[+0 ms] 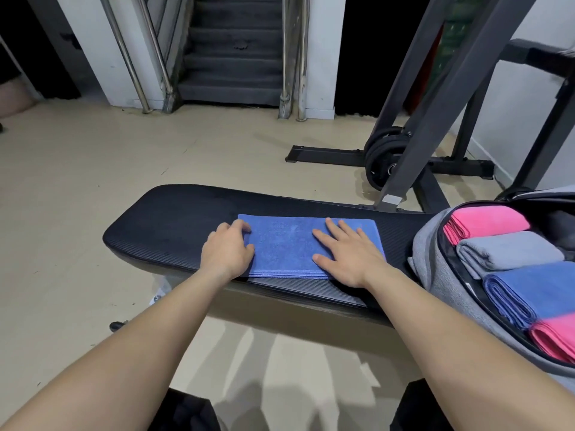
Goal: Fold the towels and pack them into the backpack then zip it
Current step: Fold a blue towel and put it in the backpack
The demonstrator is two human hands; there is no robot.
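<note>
A blue towel (286,244), folded into a flat rectangle, lies on the black padded bench (161,219). My left hand (227,248) curls its fingers around the towel's left edge. My right hand (345,251) lies flat on the towel's right half, fingers spread. At the right, the grey backpack (435,269) lies unzipped on the bench end. Inside it sit folded towels in a row: a pink one (485,223), a grey one (510,250), a blue one (529,293) and another pink one (553,337).
A dark metal rack (435,113) with black weight plates (385,157) stands behind the bench at the right. A carpeted staircase (233,57) with steel railings rises at the back. The floor (93,157) is beige tile.
</note>
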